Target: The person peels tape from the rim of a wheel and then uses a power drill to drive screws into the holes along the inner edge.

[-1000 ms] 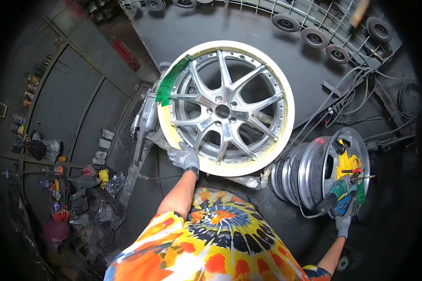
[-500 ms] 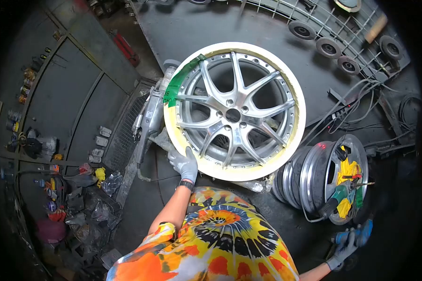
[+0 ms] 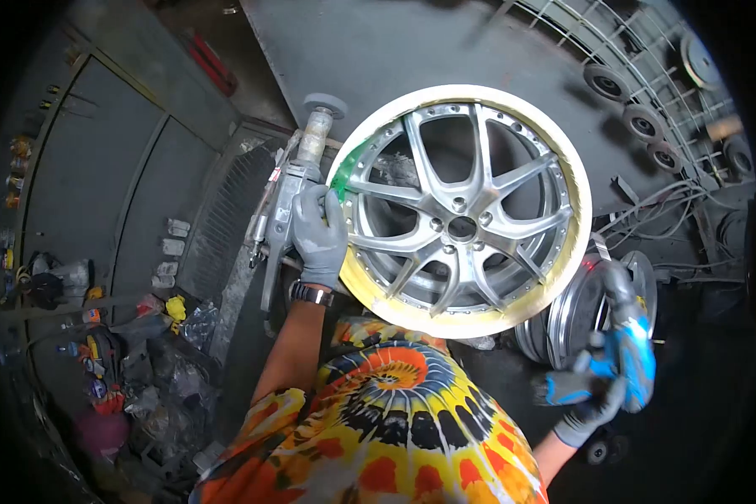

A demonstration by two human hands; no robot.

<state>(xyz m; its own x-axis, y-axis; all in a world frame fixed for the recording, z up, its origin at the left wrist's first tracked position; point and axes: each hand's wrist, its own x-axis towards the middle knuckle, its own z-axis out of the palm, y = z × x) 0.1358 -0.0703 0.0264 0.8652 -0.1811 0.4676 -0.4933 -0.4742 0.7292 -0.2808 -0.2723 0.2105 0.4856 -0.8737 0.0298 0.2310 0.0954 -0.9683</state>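
Observation:
A silver multi-spoke car wheel [image 3: 458, 193] lies face up in front of me, its outer lip masked with pale yellow tape. Green tape [image 3: 353, 168] covers part of the lip at upper left. My left hand [image 3: 319, 235], gloved in grey, has its fingers curled at the wheel's left edge, by the lower end of the green tape. My right hand [image 3: 601, 403], also gloved, is closed around a blue-and-grey pistol-shaped power tool [image 3: 634, 361], raised at the wheel's lower right. The tool's grey nose points up; motion smears it.
Close to my left hand stands a metal spindle machine [image 3: 298, 193] with a round wheel on top. More rims [image 3: 571, 311] lie behind the power tool. Abrasive discs [image 3: 643, 122] hang on a wire rack at upper right, with cables [image 3: 647, 214] below. Assorted clutter [image 3: 176, 370] fills the lower left.
My left hand has moved up along the rim to the green tape. My right hand has lifted the blue power tool from low right toward the wheel. The view has shifted.

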